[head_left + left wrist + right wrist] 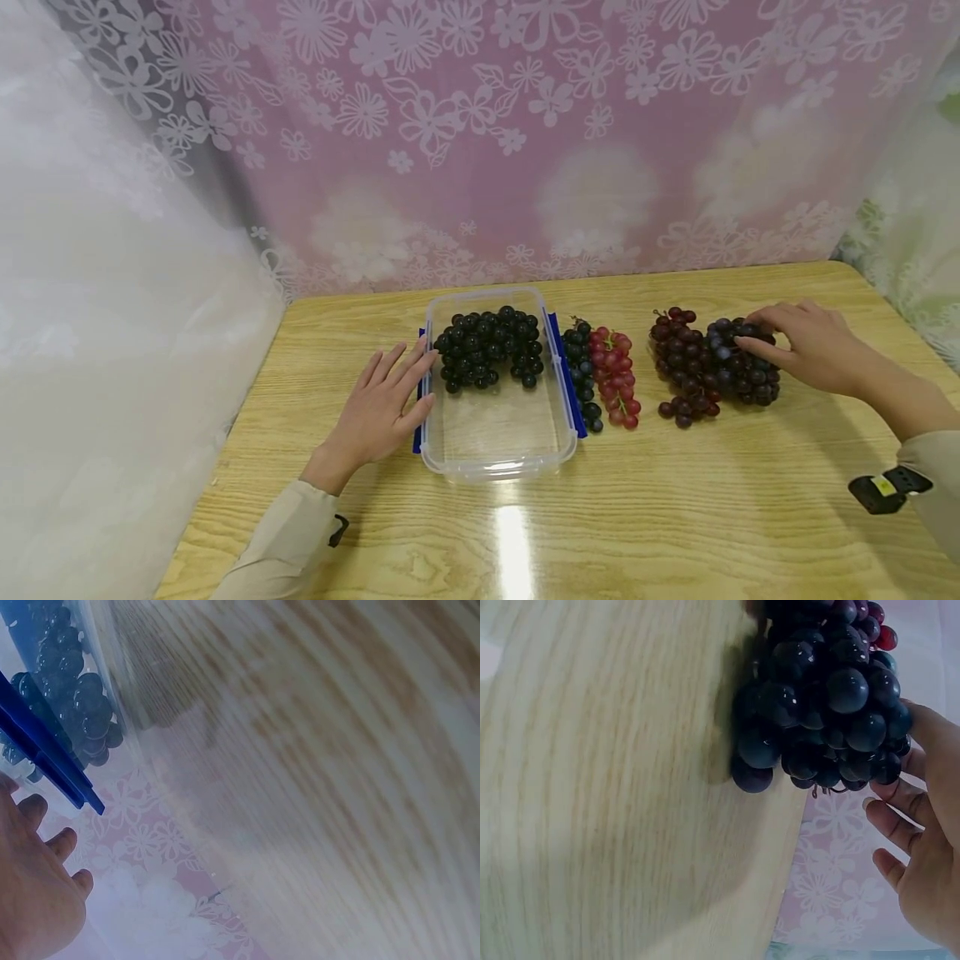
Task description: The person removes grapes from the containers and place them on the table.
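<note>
A clear plastic container [495, 471] with blue side clips holds a bunch of black grapes [487, 342] toward its far end. Against its left side rests my left hand [382, 408], fingers spread; the left wrist view shows that hand [34, 892] beside a blue clip [49, 750]. At the right, my right hand [813, 346] grips the top of a dark purple bunch of grapes [750, 375] between thumb and fingers. In the right wrist view this dark bunch [825, 705] sits low at the table, with the right hand [930, 825] at its stem end.
A reddish-brown grape bunch [681, 354] lies against the left of the gripped one. Between it and the container are a red grape bunch [617, 379] and a narrow dark bunch [581, 367]. The wooden table [637, 517] meets a floral pink curtain [480, 183] at the back.
</note>
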Available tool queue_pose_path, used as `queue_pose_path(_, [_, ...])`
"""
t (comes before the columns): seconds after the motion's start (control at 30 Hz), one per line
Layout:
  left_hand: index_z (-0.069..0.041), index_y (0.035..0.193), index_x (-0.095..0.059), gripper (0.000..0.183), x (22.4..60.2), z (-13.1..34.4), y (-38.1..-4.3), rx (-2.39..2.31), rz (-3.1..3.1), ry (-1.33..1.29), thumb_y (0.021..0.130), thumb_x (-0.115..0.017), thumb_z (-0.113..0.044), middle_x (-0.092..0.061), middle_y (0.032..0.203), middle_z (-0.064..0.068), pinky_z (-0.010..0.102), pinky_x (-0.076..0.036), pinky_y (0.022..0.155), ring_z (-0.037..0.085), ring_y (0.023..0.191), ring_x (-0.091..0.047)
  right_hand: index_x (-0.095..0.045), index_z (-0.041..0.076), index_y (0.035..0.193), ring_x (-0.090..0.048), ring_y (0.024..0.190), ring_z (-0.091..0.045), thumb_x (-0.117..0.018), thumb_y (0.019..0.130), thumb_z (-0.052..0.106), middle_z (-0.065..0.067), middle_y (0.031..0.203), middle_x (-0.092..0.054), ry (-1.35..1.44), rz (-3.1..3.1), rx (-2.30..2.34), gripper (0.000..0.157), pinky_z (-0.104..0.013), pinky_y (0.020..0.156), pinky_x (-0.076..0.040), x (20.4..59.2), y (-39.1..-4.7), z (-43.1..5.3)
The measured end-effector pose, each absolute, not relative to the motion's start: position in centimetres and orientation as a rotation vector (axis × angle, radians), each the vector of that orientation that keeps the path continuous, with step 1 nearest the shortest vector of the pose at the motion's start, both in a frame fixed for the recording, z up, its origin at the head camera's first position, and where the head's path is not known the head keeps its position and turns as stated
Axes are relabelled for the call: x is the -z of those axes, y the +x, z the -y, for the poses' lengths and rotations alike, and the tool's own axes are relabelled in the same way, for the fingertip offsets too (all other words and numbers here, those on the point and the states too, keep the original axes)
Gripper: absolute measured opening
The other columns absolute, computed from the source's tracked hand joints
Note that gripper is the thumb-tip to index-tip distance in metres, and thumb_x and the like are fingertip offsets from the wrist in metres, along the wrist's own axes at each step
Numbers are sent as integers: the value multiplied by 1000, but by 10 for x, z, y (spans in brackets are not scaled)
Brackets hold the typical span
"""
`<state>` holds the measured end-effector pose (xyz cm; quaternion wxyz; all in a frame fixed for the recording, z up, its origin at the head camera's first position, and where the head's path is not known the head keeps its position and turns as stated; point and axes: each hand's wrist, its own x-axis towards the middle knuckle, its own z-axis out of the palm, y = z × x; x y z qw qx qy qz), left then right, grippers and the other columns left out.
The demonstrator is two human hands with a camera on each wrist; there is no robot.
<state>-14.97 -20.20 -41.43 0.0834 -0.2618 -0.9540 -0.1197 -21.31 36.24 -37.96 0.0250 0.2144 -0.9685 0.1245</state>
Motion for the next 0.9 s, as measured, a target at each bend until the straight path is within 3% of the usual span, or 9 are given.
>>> queue_pose_path(0.2, [-21,154,-25,59,416,202,-150,366,2840,-785,102,-32,-48,-18,158,1,49,-6,114,30,142,-17,-60,-4,117,-52,95,-44,-65,92,29,-20,104,-64,656,2989,-344,42,-61,70,-39,387,-213,-363])
queue_pose_path(0.43, [-21,154,-23,58,416,203,-149,388,2843,-782,102,-31,-48,-17,158,0,48,-4,115,28,143,-15,-60,-3,117,-50,98,-47,-63,93,29,-14,99,-64,632,3071,-350,40,-66,77,-31,388,-207,-363])
queue_pose_path(0.6, [-22,154,-24,58,416,204,-148,392,2845,-774,102,-31,-47,-18,158,0,48,-4,115,27,143,-14,-64,2,111,-52,94,-45,-68,90,23,-5,92,-64,671,3033,-312,29,-64,77,-30,386,-207,-357])
queue_pose_path(0.8, [-22,154,-23,58,416,204,-149,389,2831,-785,102,-31,-48,-18,158,0,49,-5,115,29,143,-17,-63,1,109,-50,94,-45,-69,88,13,-14,96,-66,663,2965,-311,25,-65,84,-26,392,-210,-349])
queue_pose_path(0.9, [-23,154,-23,58,416,203,-149,382,2827,-789,102,-31,-48,-18,158,0,49,-6,114,30,142,-17,-62,1,111,-51,94,-46,-67,90,16,-15,97,-65,635,2980,-318,26,-65,83,-26,394,-210,-350])
